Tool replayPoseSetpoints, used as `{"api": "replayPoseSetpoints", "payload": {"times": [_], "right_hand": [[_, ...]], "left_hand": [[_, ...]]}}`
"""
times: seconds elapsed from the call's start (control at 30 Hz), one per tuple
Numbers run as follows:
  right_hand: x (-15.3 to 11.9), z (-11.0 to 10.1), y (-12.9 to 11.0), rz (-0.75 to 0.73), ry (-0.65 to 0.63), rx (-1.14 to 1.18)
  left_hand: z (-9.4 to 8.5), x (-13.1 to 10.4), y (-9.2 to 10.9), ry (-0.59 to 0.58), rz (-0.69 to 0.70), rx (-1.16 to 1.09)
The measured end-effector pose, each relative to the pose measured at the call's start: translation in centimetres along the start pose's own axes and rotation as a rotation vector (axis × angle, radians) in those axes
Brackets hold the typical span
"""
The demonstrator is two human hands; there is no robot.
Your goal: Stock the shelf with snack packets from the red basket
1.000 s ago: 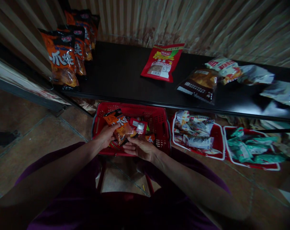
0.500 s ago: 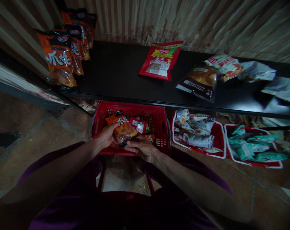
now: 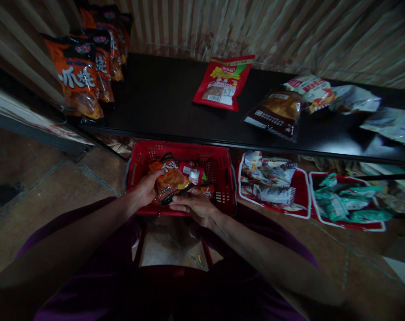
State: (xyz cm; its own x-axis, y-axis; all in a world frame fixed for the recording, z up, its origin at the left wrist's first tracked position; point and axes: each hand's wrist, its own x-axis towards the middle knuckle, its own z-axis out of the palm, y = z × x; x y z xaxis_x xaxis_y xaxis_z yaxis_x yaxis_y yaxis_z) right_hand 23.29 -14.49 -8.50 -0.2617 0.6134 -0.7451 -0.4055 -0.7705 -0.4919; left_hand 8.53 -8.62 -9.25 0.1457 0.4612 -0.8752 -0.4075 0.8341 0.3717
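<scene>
1. At the left end of the black shelf (image 3: 162, 102), a row of orange snack bags (image 3: 77, 84) stands upright against the wall, right at the front edge.
2. Below the shelf's front edge sits a red basket (image 3: 222, 169), with a few small packets lying inside it.
3. Over the basket's near rim, the left hand (image 3: 144, 191) is closed around the left side of an orange bag (image 3: 169, 178), thumb on top.
4. The right hand (image 3: 194, 206) pinches the same bag's dark lower edge from beneath; both hands grip it, so it hangs just above the other packets.
5. Further right, a red pouch (image 3: 224, 82) and a brown packet (image 3: 279, 111) lie flat on the shelf; two trays (image 3: 307, 196) of wrapped goods rest on the floor.
6. Risk, as I judge it: the bag's film looks slick and the lower hold is only a fingertip pinch, so it could slip back into the basket; standing it carelessly near the shelf's front edge could topple the upright row.
</scene>
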Motion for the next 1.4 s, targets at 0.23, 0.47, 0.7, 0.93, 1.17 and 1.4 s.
{"api": "replayPoseSetpoints", "payload": {"times": [0.23, 0.47, 0.7, 0.93, 1.17, 1.4], "right_hand": [[0.3, -0.1, 0.1, 0.008, -0.020, -0.070], [0.5, -0.1, 0.4, 0.031, 0.006, -0.102], [0.5, 0.2, 0.5, 0.023, 0.018, -0.133], [0.6, 0.0, 0.5, 0.040, 0.027, -0.143], [0.6, -0.2, 0.4, 0.012, 0.066, -0.183], [0.7, -0.3, 1.0, -0.018, 0.079, -0.221]], "left_hand": [[-0.1, -0.6, 0.3, -0.011, 0.014, -0.014], [-0.6, -0.9, 0.4, -0.040, -0.018, 0.004], [-1.0, -0.7, 0.4, -0.047, 0.014, 0.001], [-1.1, -1.0, 0.7, -0.075, 0.021, -0.016], [-1.5, -0.8, 0.7, 0.016, 0.034, 0.007], [-2.0, -1.0, 0.6, 0.012, 0.088, 0.039]]}}
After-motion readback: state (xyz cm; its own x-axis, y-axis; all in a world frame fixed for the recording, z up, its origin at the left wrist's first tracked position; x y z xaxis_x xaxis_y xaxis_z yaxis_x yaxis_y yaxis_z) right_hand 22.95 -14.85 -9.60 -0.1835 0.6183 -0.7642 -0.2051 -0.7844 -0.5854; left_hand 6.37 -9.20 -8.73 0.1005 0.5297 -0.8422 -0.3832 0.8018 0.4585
